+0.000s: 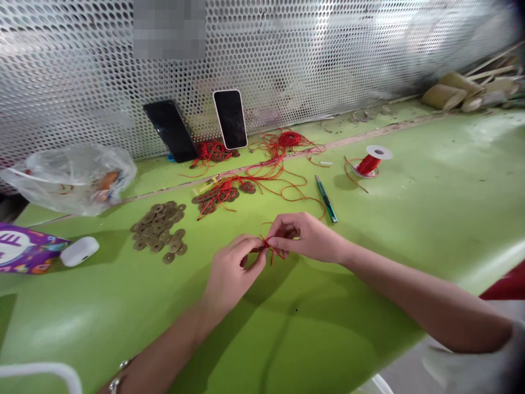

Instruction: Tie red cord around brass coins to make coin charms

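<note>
Over the green table (311, 328) my left hand (232, 271) and my right hand (301, 236) meet, both pinched on a short piece of red cord (269, 247) held between their fingertips. The cord's loose ends stick out below and above the pinch. What else sits inside the pinch is hidden by my fingers. Behind my hands lie a pile of loose bronze coins (161, 231) with holes, and a bunch of coins tied with red cord (219, 194).
A red cord spool (371, 160) and a green pen-like tool (326, 198) lie to the back right. Two dark phones (172, 130) (231, 119) lean on the perforated metal wall. A plastic bag (74, 178), a white case (79, 250) and a purple packet (22, 249) sit left.
</note>
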The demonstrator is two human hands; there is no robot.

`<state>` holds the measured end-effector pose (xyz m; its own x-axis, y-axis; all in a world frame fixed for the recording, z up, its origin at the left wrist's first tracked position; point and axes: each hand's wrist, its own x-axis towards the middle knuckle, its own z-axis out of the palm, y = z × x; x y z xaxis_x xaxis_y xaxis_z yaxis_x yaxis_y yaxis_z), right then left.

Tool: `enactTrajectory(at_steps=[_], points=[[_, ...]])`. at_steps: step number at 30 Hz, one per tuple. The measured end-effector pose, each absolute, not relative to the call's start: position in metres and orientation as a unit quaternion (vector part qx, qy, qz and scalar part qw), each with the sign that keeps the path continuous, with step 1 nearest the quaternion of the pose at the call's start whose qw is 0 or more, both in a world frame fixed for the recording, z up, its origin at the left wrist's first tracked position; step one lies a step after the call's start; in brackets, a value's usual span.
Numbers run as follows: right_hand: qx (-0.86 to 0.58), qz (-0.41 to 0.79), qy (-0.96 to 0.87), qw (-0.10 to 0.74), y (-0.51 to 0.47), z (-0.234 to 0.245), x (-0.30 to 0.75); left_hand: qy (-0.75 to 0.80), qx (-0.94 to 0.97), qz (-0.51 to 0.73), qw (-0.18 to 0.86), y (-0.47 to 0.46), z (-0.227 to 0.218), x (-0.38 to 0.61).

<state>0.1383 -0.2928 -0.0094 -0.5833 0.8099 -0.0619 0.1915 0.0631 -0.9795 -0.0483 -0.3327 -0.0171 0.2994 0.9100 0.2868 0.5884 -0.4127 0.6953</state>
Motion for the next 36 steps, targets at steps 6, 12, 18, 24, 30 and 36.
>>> enactTrajectory(at_steps=[6,12,18,24,30,36], points=[[-0.372,0.554,-0.707,0.233,-0.294,-0.008,0.138,0.479,0.787,0.320,0.222,-0.334,-0.017,-0.048],[-0.376,0.500,-0.749,0.217,-0.296,-0.003,0.141,0.473,0.797,0.307,0.216,-0.333,-0.016,-0.047],[-0.395,0.498,-0.732,0.247,-0.294,-0.003,0.140,0.486,0.776,0.308,0.259,-0.334,-0.014,-0.046],[-0.405,0.502,-0.715,0.271,-0.293,0.000,0.142,0.495,0.754,0.318,0.292,-0.333,-0.014,-0.047],[-0.410,0.551,-0.651,0.324,-0.291,0.009,0.148,0.496,0.756,0.307,0.299,-0.332,-0.012,-0.046],[-0.357,0.589,-0.598,0.411,-0.285,0.020,0.155,0.499,0.776,0.269,0.275,-0.332,-0.012,-0.045]])
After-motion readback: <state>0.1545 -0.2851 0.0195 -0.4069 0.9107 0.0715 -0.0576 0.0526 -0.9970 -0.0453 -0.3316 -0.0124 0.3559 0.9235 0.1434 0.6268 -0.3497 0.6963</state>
